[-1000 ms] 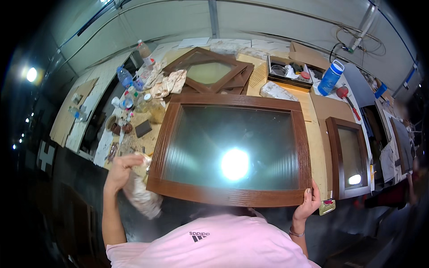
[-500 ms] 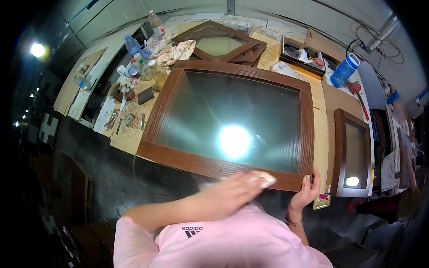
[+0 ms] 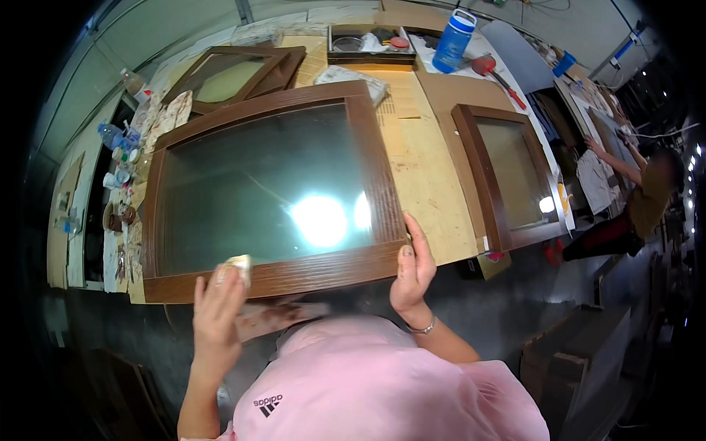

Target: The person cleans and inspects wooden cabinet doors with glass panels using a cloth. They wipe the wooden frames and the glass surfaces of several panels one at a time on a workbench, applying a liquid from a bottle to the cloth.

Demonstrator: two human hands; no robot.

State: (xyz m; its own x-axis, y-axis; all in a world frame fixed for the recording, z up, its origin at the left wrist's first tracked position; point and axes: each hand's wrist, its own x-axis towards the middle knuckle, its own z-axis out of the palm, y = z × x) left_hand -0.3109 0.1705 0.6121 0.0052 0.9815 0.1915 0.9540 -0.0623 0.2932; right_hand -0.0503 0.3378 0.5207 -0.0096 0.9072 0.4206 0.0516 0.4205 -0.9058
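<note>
A brown wood-framed door [image 3: 323, 272] with a glass panel [image 3: 243, 202] lies in front of me. My left hand [image 3: 218, 316] is at the left part of its near rail, fingers closed over a small whitish folded pad [image 3: 241, 264]. Whether the pad is cloth or abrasive paper I cannot tell. At the near right corner, my right hand [image 3: 414, 272] grips the frame's edge, thumb on the near side and fingers along the right side. Light glares off the glass.
A narrower framed glass door [image 3: 500, 176] lies right, with more frames [image 3: 235, 73] at the back left. Bottles [image 3: 110, 136] and a stained rag [image 3: 169, 121] crowd the left. Behind are a tool tray [image 3: 371, 55], blue bottle [image 3: 454, 44] and red-headed mallet [image 3: 485, 66]. Another person [image 3: 647, 191] works right.
My left hand has slid with the pad from the right part of the near rail to its left part. My right hand stays at the corner. The view has turned right.
</note>
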